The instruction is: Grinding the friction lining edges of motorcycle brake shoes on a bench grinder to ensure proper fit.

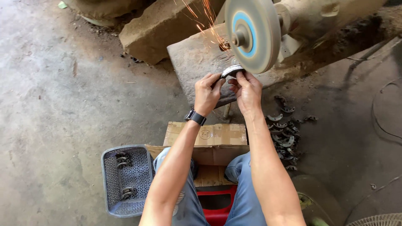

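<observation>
Both my hands hold one curved metal piece (231, 70) up against the lower rim of a spinning grinding wheel (251, 33). My left hand (206, 93), with a dark watch on its wrist, grips the piece's left end. My right hand (247, 89) pinches its right end, right under the wheel. Orange sparks (205, 19) fly up and to the left from the contact point. The wheel is grey with a blue ring around its hub and sits on a motor shaft.
A grey perforated plastic basket (111, 184) with a few metal pieces stands at my lower left. A cardboard box (205, 138) lies in front of my knees. Several curved metal pieces (284, 138) are piled on the floor to the right. Stone blocks (159, 29) support the grinder.
</observation>
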